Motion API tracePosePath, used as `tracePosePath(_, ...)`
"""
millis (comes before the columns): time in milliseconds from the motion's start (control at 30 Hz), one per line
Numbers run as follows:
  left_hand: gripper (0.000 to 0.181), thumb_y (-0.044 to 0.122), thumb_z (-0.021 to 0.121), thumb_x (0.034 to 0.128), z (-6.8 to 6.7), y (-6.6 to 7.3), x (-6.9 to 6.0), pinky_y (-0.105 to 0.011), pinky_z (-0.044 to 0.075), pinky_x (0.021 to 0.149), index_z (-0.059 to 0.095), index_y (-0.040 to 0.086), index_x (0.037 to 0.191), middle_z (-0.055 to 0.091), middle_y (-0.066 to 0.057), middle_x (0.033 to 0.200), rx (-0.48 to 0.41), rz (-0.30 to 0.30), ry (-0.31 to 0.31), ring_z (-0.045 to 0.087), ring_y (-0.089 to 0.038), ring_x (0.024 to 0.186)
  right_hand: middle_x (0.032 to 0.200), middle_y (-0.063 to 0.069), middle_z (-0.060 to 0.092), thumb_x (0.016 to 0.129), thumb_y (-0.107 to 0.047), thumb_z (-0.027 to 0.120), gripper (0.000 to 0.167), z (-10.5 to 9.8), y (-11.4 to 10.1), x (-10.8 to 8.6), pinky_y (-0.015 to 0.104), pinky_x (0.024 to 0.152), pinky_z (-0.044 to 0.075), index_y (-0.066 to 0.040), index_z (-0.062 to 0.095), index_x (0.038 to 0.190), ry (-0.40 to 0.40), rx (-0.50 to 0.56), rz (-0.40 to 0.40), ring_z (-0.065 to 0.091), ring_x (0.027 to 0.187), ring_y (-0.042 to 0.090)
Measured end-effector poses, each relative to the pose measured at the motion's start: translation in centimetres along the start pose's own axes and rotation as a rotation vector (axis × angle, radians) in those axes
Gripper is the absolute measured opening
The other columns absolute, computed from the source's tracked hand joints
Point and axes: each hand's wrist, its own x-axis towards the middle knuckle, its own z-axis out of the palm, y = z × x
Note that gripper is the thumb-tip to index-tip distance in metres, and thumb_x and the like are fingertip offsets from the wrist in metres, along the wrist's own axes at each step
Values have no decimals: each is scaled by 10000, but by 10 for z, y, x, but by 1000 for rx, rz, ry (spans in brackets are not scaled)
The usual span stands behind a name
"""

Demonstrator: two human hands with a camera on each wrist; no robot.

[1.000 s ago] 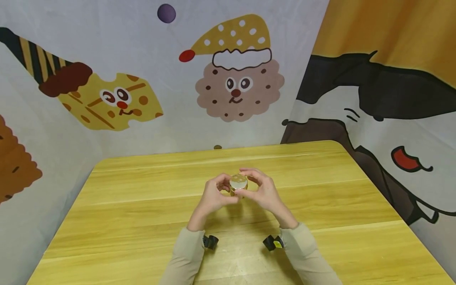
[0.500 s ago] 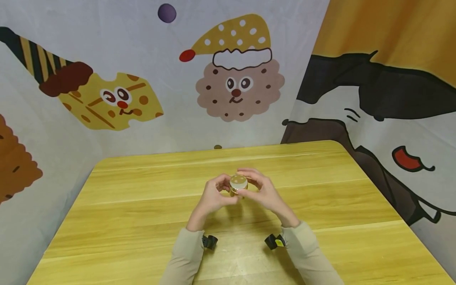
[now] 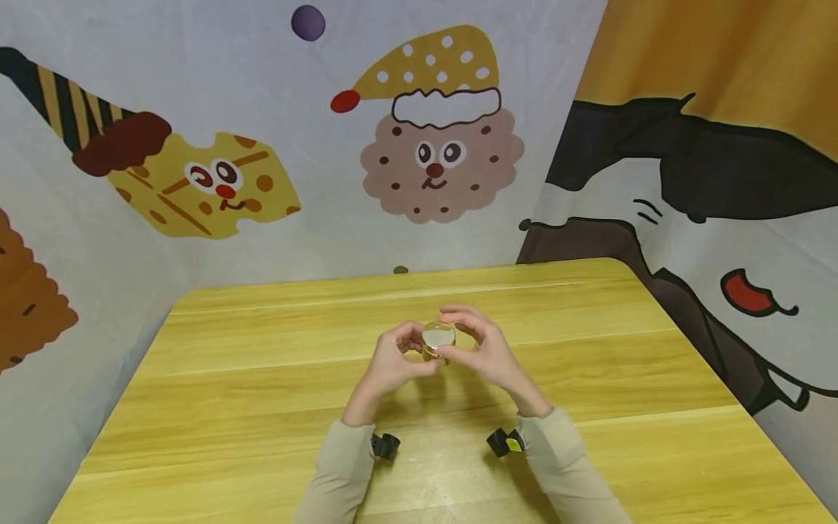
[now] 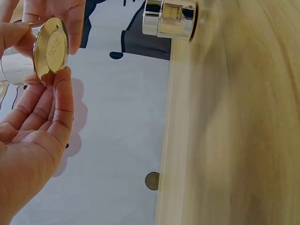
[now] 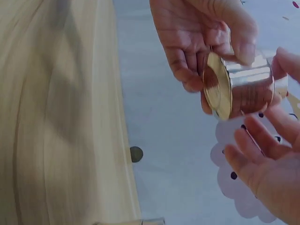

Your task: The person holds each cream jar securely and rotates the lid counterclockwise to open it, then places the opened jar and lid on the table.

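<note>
My left hand point(image 3: 391, 365) grasps the jar point(image 5: 254, 88), my right hand point(image 3: 486, 356) pinching its lid point(image 3: 439, 335); the lid's far-side gold reflection has shrunk.

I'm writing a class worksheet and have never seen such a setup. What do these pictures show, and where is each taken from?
There is no robot, just a person's bare left hand and right hand. The wide picture comes from a camera worn on the head, looking forward and down. The other two come from cameras on the wrists, so the table looks turned on its side. Both hands hold a shiny gold-coloured jar above the table, its round underside showing in each wrist view. A second jar stands on the table, clearest in the left wrist view.
</note>
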Motion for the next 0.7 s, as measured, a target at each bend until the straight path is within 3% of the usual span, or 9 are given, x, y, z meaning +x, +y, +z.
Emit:
tracePosePath(200, 301, -110, 721, 684, 0, 1, 0, -334, 532, 729, 599, -113, 959, 628, -147, 870, 6, -4, -9, 566, -135, 769, 1321, 222, 459, 840, 39, 635, 434, -3, 1, -1, 530, 1026, 346, 99, 512, 1252, -96, 23, -19, 421, 1216, 360)
tracePosePath(333, 312, -114, 716, 672, 0, -1, 0, -337, 530, 725, 594, -123, 959, 624, -137, 855, 0, -6, -1, 560, -147, 763, 1340, 204, 454, 799, 32, 682, 541, -1, 2, -1, 523, 1025, 350, 64, 479, 1300, -75, 13, -2, 403, 1227, 389)
tracePosePath(433, 332, -107, 724, 661, 0, -10, 1, -311, 524, 731, 604, -99, 970, 620, -89, 850, -5, -28, 11, 555, -153, 766, 1330, 208, 465, 744, 38, 733, 612, 1, 2, -1, 513, 1026, 355, 57, 465, 1294, -40, -3, 12, 408, 1227, 392)
tracePosePath(567, 364, -69, 752, 657, -1, -24, 2, -302, 521, 756, 620, -52, 996, 621, -67, 867, -4, -64, 16, 561, -170, 782, 1286, 217, 497, 700, 63, 759, 549, 2, -1, -1, 517, 1013, 367, 71, 500, 1184, -1, -12, 15, 434, 1212, 366)
tracePosePath(700, 360, -64, 755, 661, -1, -17, 1, -315, 522, 761, 620, -60, 995, 622, -91, 871, 9, -74, 12, 561, -173, 784, 1279, 220, 501, 685, 81, 763, 480, 2, -2, -1, 539, 1003, 366, 65, 553, 1116, 14, -8, 11, 441, 1206, 370)
